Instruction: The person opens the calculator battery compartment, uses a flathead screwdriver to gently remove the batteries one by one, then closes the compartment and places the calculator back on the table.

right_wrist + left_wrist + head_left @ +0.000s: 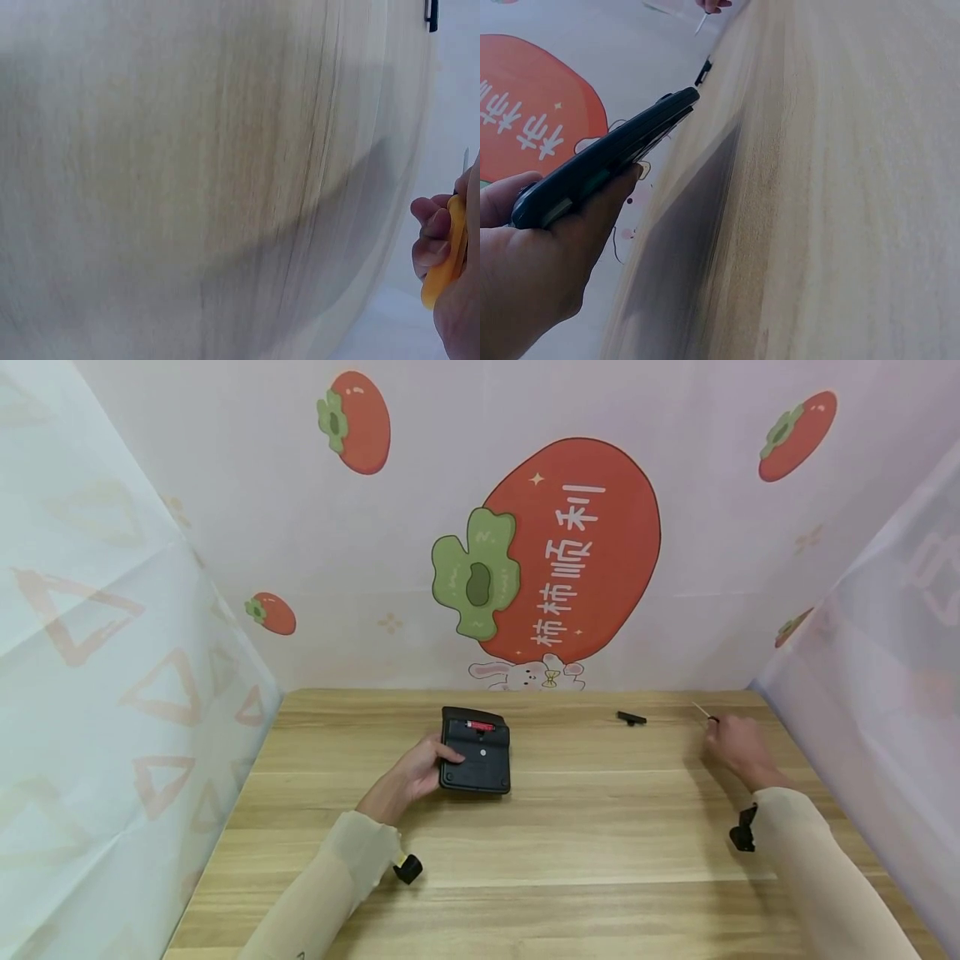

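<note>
My left hand point(420, 767) grips a black calculator point(478, 770) by its left side, thumb across the underside, which faces me. A red battery point(480, 726) lies in the uncovered slot near its upper edge. In the left wrist view the calculator point(604, 161) appears edge-on, tilted above the table. At the far right, my right hand point(738, 748) holds a screwdriver point(703, 711), its thin metal shaft pointing up and left. The right wrist view shows its yellow handle point(447, 262) inside curled fingers. Between the hands, closer to the right one, lies a small black battery cover point(632, 718).
The wood-grain table point(570, 860) meets a printed backdrop point(405, 527) at its back edge. White sheets point(97, 693) hang along both sides. A small black camera point(408, 868) sits on the left wrist, another point(742, 831) on the right.
</note>
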`<state>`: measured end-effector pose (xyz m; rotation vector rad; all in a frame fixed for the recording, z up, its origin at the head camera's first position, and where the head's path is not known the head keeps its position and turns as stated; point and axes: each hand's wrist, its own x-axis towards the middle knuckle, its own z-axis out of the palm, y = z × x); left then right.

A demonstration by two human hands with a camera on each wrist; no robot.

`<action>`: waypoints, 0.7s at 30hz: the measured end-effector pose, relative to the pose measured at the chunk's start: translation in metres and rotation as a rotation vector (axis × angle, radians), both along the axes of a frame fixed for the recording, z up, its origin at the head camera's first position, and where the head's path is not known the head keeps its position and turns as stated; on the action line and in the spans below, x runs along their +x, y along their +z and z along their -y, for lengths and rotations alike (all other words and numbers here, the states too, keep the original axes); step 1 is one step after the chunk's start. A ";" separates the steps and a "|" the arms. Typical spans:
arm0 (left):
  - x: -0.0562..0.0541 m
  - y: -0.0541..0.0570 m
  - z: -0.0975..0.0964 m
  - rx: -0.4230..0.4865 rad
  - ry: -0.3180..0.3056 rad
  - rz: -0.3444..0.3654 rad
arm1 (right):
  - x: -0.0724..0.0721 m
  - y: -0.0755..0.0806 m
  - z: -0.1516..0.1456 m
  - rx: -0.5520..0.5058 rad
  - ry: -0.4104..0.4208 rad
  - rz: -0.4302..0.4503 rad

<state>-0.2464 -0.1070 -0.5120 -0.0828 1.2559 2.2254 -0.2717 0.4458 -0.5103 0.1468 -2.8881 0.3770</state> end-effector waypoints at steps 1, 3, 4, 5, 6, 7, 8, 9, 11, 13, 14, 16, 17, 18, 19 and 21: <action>0.000 0.000 0.000 -0.001 0.003 0.000 | 0.000 0.001 0.002 -0.003 0.007 -0.006; 0.000 0.000 -0.001 -0.005 0.009 0.000 | 0.000 0.002 0.005 -0.010 0.016 -0.013; 0.000 0.000 -0.001 -0.007 0.013 0.000 | 0.000 0.002 0.007 -0.011 0.018 -0.014; 0.000 0.001 -0.002 -0.008 0.016 0.001 | 0.000 0.003 0.008 -0.013 0.021 -0.015; 0.000 0.001 -0.002 -0.010 0.018 0.000 | 0.000 0.004 0.010 -0.015 0.022 -0.017; 0.000 0.001 -0.002 -0.011 0.019 -0.001 | 0.000 0.004 0.011 -0.016 0.024 -0.016; 0.000 0.001 -0.002 -0.011 0.019 -0.002 | 0.000 0.005 0.013 -0.014 0.022 -0.016; 0.000 0.001 -0.003 -0.010 0.018 -0.003 | 0.001 0.005 0.014 -0.012 0.019 -0.016; 0.000 0.001 -0.003 -0.008 0.014 -0.004 | 0.001 0.006 0.016 -0.011 0.018 -0.015; 0.000 0.001 -0.003 -0.007 0.009 -0.008 | 0.002 0.007 0.019 -0.016 0.019 -0.020; 0.000 0.002 -0.004 -0.006 0.007 -0.009 | 0.003 0.008 0.020 -0.014 0.019 -0.025; 0.000 0.002 -0.004 -0.008 0.003 -0.014 | 0.003 0.008 0.023 -0.019 0.025 -0.037; 0.000 0.002 -0.004 -0.007 0.001 -0.017 | 0.004 0.008 0.025 -0.015 0.028 -0.045; 0.000 0.002 -0.004 -0.007 -0.002 -0.020 | 0.004 0.008 0.026 -0.014 0.027 -0.047; 0.000 0.002 -0.003 -0.008 -0.004 -0.024 | 0.005 0.009 0.028 -0.013 0.028 -0.043; -0.001 0.000 -0.003 -0.009 0.001 -0.017 | 0.006 0.010 0.031 -0.013 0.030 -0.037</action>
